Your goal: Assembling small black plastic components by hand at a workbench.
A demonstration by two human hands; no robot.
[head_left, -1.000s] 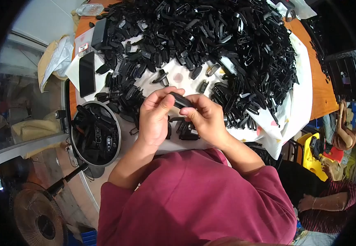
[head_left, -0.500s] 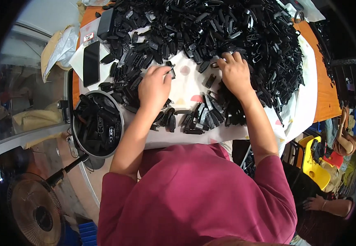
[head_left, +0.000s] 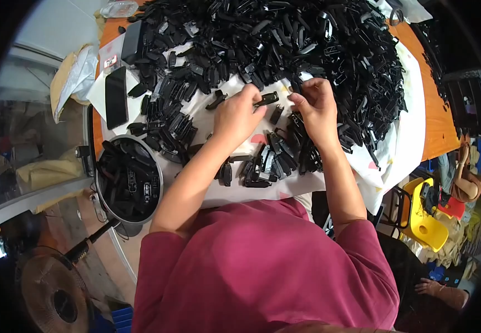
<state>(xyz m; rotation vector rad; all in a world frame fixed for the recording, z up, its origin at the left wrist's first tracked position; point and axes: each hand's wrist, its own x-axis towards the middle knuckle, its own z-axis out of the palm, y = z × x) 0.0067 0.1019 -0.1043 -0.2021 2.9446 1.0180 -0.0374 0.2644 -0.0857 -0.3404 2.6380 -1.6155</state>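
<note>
My left hand (head_left: 237, 117) is closed on a small black plastic part (head_left: 268, 99), an elongated piece with an opening near its end, held by the fingertips above the light cloth. Close by on the right, my right hand (head_left: 319, 108) has thumb and fingers curled around the end of another dark part (head_left: 296, 85) at the pile's edge; its grip is partly hidden. Between the hands a single black part (head_left: 276, 114) lies on the cloth. Nearer to me sits a cluster of similar parts (head_left: 268, 164), some side by side.
A big heap of black parts (head_left: 351, 72) covers the table's far and right side. At left are a phone (head_left: 116, 99), a round bin (head_left: 159, 183) of black pieces and a fan (head_left: 57, 299). Another person's hand (head_left: 429, 287) shows at lower right, below a yellow chair (head_left: 426, 222).
My left hand has moved right, toward the middle, bringing a black part with it. My right hand has turned, its thumb now spread toward the left hand. The view has shifted slightly.
</note>
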